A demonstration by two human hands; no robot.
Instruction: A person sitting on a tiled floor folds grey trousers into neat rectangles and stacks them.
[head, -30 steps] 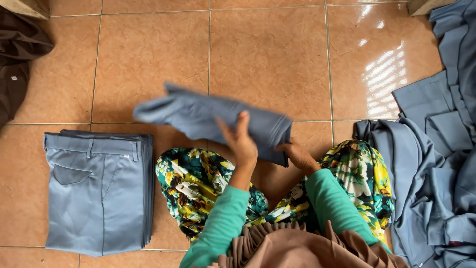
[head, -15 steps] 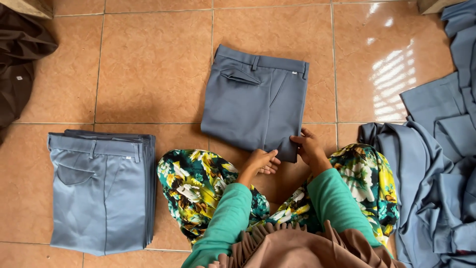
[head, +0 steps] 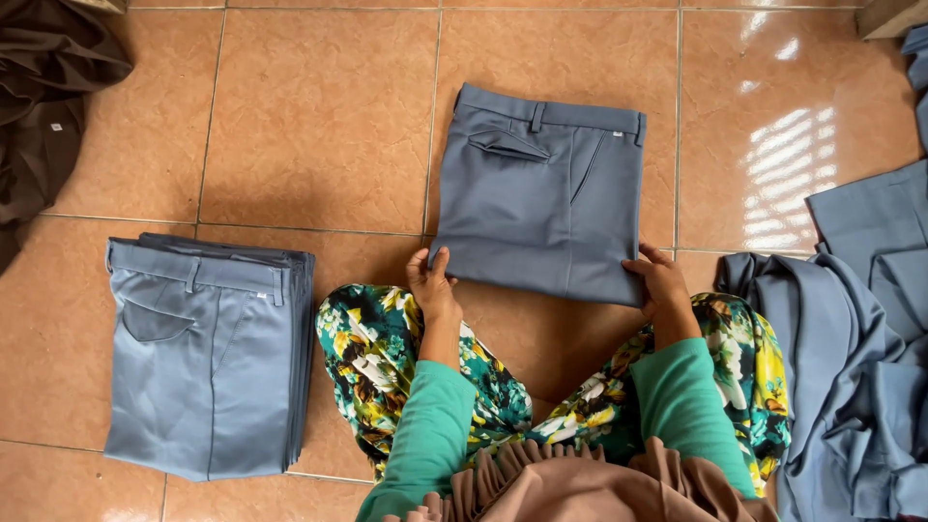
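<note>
Two hands, left hand (head: 430,285) and right hand (head: 662,280), fingers flat on folded grey trousers (head: 541,193) atop tan floor tiles (head: 319,116)

A stack of folded grey-blue trousers (head: 208,358), loose grey-blue cloth (head: 855,367) and dark brown garments (head: 43,106) lie on tiles.

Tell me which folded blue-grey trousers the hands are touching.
The single folded pair in front of the person; both hands rest on its near corners. The stack at left lies untouched.

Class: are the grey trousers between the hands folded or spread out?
Folded. The trousers lie flat as a compact rectangle, waistband on top, both hands at the lower corners.
</note>
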